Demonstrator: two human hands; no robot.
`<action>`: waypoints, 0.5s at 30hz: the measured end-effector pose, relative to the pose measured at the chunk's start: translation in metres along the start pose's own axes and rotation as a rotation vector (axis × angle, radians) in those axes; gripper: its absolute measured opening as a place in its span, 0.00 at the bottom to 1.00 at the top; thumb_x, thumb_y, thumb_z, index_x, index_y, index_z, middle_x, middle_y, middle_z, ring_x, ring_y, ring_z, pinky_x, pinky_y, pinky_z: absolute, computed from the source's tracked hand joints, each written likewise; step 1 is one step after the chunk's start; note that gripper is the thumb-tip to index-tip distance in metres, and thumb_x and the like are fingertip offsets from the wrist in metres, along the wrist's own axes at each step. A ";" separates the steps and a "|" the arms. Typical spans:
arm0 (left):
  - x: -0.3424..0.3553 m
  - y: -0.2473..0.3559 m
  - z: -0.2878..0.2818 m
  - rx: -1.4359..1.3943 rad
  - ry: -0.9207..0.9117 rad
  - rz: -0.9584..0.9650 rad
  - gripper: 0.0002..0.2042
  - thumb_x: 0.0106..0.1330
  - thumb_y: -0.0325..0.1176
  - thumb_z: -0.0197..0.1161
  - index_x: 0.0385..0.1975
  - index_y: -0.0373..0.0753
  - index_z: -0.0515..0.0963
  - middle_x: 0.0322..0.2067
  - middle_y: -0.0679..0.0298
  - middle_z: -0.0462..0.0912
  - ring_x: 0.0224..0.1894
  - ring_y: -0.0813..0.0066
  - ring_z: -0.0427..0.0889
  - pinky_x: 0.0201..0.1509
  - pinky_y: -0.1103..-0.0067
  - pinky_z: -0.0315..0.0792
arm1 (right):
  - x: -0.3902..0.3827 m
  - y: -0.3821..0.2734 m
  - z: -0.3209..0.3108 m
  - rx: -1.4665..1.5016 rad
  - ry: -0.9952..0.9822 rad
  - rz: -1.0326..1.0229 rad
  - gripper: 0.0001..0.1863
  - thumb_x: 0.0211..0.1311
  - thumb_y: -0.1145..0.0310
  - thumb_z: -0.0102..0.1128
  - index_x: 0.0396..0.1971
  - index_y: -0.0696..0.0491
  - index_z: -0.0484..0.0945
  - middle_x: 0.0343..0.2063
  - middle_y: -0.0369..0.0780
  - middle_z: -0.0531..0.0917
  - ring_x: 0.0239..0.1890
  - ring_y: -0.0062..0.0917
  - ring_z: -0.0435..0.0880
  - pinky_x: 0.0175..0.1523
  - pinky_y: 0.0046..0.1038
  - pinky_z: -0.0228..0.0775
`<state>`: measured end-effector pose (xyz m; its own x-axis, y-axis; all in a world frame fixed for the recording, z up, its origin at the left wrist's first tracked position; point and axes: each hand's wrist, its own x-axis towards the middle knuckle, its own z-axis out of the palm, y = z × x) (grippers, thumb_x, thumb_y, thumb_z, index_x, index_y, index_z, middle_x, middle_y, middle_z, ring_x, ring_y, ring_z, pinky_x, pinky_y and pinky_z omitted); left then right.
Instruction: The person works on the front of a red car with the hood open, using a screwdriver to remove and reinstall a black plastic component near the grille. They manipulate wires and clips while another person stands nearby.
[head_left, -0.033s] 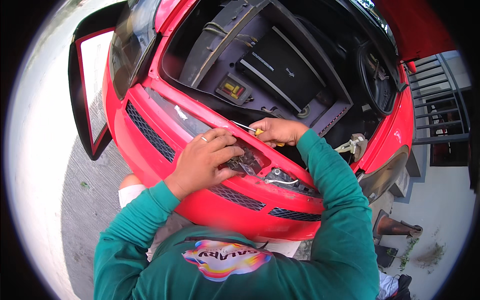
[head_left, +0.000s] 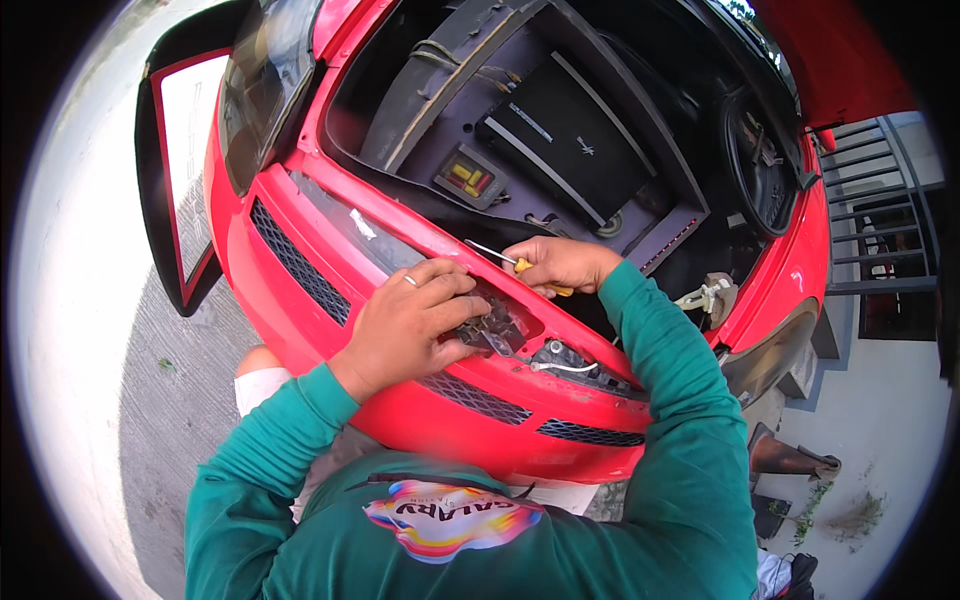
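Two bare hands work at the centre of the frame, over the red lip (head_left: 400, 222) of a car. The right hand (head_left: 566, 266) is closed around a screwdriver (head_left: 522, 265), its thin shaft pointing left along the lip's inner edge; whether its tip touches anything is hard to tell. Just below and left, the left hand (head_left: 415, 312) curls over a dark part (head_left: 497, 330) in the recess, fingers bent and close together; whether it grips or only rests there, I cannot tell.

The likeliest trouble is a slip: sideways force on that narrow shaft could skid the tip across the glossy paint or into the left fingers. Prying too hard might crack or bend the part, and a stray tug could catch the white wire (head_left: 565, 367) just to its right.

The shaft is smooth, bare metal, the handle yellow. The part looks jagged and grimy against the curved, shiny lip. Black mesh (head_left: 300, 262) with a diamond weave fills the slots below, and a flat black box (head_left: 570, 140) with pale rails lies in the bay, upper centre.
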<state>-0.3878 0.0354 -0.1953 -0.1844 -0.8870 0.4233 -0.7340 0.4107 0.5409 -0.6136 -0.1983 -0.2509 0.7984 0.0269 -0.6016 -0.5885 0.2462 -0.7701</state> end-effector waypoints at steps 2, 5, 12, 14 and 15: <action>0.002 0.002 0.000 -0.011 -0.009 -0.006 0.25 0.46 0.38 0.85 0.48 0.48 0.89 0.52 0.66 0.86 0.64 0.57 0.83 0.63 0.60 0.80 | -0.002 -0.003 -0.003 0.011 -0.033 0.005 0.10 0.72 0.76 0.67 0.50 0.55 0.85 0.33 0.31 0.85 0.30 0.11 0.81 0.37 0.19 0.75; -0.003 0.000 -0.001 0.014 -0.020 -0.024 0.24 0.47 0.37 0.84 0.48 0.48 0.89 0.52 0.66 0.86 0.64 0.59 0.83 0.58 0.63 0.80 | -0.002 -0.018 0.001 -0.068 -0.003 0.030 0.12 0.72 0.78 0.66 0.52 0.56 0.86 0.38 0.34 0.86 0.38 0.14 0.84 0.47 0.22 0.80; -0.001 -0.004 0.001 0.028 -0.028 0.006 0.22 0.51 0.39 0.82 0.49 0.48 0.88 0.53 0.66 0.87 0.64 0.61 0.83 0.55 0.65 0.78 | -0.003 -0.020 0.006 -0.285 0.089 0.100 0.10 0.72 0.79 0.65 0.50 0.59 0.84 0.39 0.35 0.85 0.41 0.17 0.87 0.48 0.25 0.84; -0.002 -0.003 0.000 0.026 -0.042 0.002 0.22 0.51 0.39 0.82 0.49 0.48 0.88 0.53 0.67 0.86 0.64 0.61 0.83 0.55 0.65 0.78 | -0.007 -0.015 0.006 -0.204 0.059 0.020 0.09 0.74 0.79 0.64 0.51 0.58 0.83 0.39 0.35 0.85 0.40 0.17 0.87 0.47 0.24 0.85; -0.003 -0.002 0.000 0.027 -0.049 -0.002 0.22 0.51 0.38 0.82 0.49 0.48 0.87 0.53 0.67 0.86 0.64 0.61 0.83 0.55 0.65 0.78 | -0.012 -0.020 0.006 -0.160 0.059 0.009 0.09 0.74 0.79 0.64 0.51 0.58 0.83 0.39 0.35 0.85 0.39 0.17 0.87 0.48 0.24 0.85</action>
<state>-0.3852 0.0372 -0.1976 -0.2141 -0.8974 0.3858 -0.7518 0.4035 0.5215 -0.6101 -0.1973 -0.2269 0.7869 -0.0300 -0.6164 -0.6122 0.0884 -0.7858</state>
